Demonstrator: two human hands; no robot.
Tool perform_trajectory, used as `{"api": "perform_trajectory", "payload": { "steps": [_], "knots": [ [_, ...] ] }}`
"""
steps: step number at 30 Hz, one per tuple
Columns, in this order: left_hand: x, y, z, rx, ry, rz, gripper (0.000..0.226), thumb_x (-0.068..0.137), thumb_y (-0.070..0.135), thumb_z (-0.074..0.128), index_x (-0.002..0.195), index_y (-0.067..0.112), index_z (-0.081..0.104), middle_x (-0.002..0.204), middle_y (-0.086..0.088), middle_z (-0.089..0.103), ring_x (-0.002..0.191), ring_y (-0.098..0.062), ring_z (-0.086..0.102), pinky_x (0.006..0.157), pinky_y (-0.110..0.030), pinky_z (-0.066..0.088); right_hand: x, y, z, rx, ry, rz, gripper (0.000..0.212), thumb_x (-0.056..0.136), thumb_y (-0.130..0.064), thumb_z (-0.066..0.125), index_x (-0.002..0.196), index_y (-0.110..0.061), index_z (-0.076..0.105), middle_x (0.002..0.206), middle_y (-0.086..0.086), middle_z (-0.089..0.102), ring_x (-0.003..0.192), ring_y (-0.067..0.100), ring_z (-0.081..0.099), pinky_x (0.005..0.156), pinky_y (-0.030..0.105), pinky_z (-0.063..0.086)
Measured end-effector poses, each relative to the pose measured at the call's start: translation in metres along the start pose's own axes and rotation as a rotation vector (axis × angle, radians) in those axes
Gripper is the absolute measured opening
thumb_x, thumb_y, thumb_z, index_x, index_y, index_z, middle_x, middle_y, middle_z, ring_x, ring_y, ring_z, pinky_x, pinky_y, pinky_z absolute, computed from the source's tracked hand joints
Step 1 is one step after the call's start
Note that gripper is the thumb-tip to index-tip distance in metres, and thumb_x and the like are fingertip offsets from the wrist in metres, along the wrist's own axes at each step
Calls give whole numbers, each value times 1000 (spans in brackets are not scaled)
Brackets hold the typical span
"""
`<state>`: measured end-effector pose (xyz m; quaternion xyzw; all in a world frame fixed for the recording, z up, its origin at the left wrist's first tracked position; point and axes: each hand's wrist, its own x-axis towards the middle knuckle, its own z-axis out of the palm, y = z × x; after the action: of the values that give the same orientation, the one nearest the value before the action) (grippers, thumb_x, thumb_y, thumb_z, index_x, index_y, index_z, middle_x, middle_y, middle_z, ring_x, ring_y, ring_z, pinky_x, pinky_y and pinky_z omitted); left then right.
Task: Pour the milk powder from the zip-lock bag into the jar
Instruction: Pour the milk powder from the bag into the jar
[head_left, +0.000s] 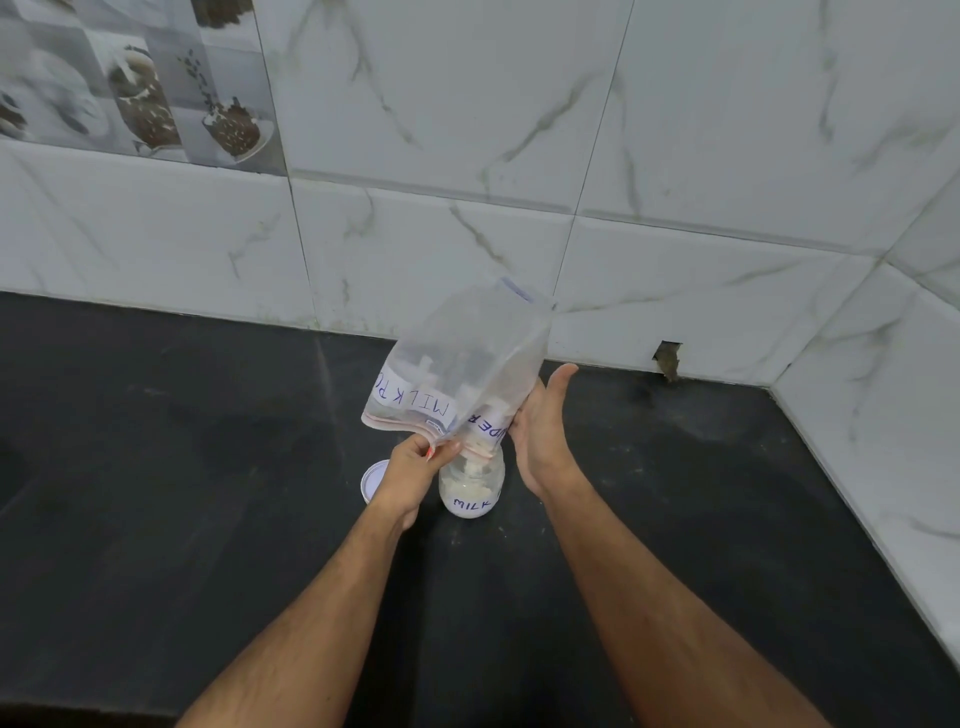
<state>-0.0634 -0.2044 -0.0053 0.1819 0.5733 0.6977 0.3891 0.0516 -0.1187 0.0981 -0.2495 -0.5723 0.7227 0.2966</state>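
A: What are the hands doing?

B: The left hand (415, 465) pinches the folded lower edge of the clear, hand-labelled zip-lock bag (460, 369), fingers curled onto the plastic. The right hand (540, 431) is flat, fingers straight, palm pressed against the bag's right side.

A: And the jar?

B: The small clear glass jar with a white label (471, 488) stands directly under the left hand's fingertips, between the two wrists. The bag's mouth points down into its opening, and pale milk powder (470, 487) already lies inside.

A: How does the bag lie?

B: Its long axis runs up and away from the hands, tilted slightly right, closed end highest. A few clumps look stuck to the upper walls.

A: So what matters next?

B: Keeping the mouth over the jar's narrow neck. The left hand is nearer and steers it; the right can probably tap the rest loose.

A: Anything else nearby?

B: A round white lid (375, 480) lies on the black stone counter (156, 467), just left of the left wrist.
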Motion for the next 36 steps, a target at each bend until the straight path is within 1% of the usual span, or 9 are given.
{"api": "perform_trajectory", "payload": {
  "steps": [7,13,17,21,23,26,30,33,36],
  "knots": [
    [0,-1,-3,-11,0,6,15,89,4,69,94,17,71,97,5,77,97,-11,68,90,-26,49,0,7,-4,-36,17,14,97,84,-80,-2,146,-23,47,140,-6,62,130,11,57,117,39,37],
    [2,1,-1,-11,11,24,13,88,3,70,91,16,71,97,3,76,97,-11,69,88,-24,49,-4,4,-1,16,-1,-18,80,84,-70,0,126,-32,56,115,-20,73,114,-3,65,93,18,49],
    [2,2,-2,-1,8,28,13,87,2,70,91,15,71,95,4,77,94,-8,70,84,-19,50,-5,6,-3,-5,-26,21,91,86,-74,-1,139,-24,52,130,-4,69,124,12,62,104,31,50],
    [3,1,-4,4,-17,54,17,87,3,71,100,14,73,106,3,77,100,-5,70,80,-15,52,-8,3,-1,10,-14,29,80,80,-75,7,130,-36,54,123,-14,71,121,7,63,107,31,46],
    [4,2,-4,-3,-7,49,17,87,3,71,101,14,73,105,3,77,99,-5,70,79,-14,52,-9,4,-3,38,-32,53,86,82,-76,6,137,-29,52,131,-5,68,125,14,62,101,30,52],
    [3,3,-1,-9,2,55,14,87,3,71,97,12,73,101,2,77,94,-5,71,76,-14,53,-8,5,-4,44,0,65,78,93,-68,-2,128,-29,56,120,-8,72,119,12,65,87,21,56],
    [5,5,4,6,13,57,9,87,2,71,93,8,73,91,1,78,86,-4,73,72,-12,53,-8,2,-4,66,-74,101,83,89,-71,-1,131,-25,55,126,-1,70,120,14,65,103,32,52],
    [7,6,4,6,12,65,9,86,3,72,93,8,74,91,0,78,87,-5,73,73,-13,53,-7,5,-6,72,-72,64,82,94,-65,-3,140,-21,49,124,-5,70,114,7,67,92,23,55],
    [7,7,5,13,6,73,8,85,3,73,92,8,74,92,-1,79,87,-5,72,73,-14,53,-7,7,-5,49,-89,68,92,86,-76,6,149,-21,41,142,5,60,131,18,58,111,40,46]
  ]
}}
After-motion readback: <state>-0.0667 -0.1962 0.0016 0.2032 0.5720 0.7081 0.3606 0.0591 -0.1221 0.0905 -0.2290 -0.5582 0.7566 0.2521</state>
